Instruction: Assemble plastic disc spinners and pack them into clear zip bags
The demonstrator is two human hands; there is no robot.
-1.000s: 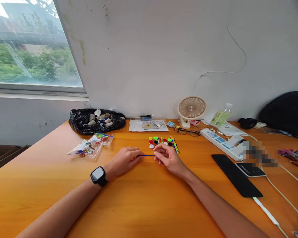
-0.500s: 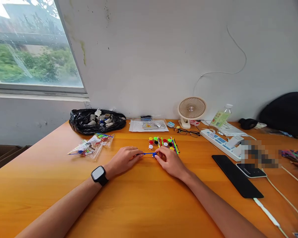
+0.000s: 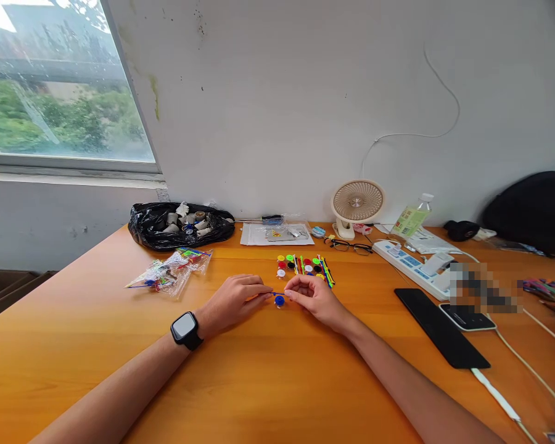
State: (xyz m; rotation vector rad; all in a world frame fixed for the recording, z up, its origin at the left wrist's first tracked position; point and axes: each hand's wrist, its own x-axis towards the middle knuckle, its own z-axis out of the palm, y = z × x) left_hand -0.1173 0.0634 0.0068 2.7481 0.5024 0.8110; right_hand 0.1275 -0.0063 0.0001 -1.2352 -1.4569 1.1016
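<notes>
Orange-brown bench [image 3: 240, 388]; over it, the left hand [image 3: 234, 303] and right hand [image 3: 318, 302] pinch a thin blue rod [image 3: 278, 293] between them, fingers [image 3: 259, 288] narrowed on opposite ends; a round blue disc [image 3: 280, 301] sits just beside it, nearer the wearer.

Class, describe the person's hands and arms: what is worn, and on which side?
The left hand and right hand wear no gloves, and no sleeves show. A black watch with a pale, rounded-corner screen sits on the left wrist; the right wrist has nothing on it.
</notes>
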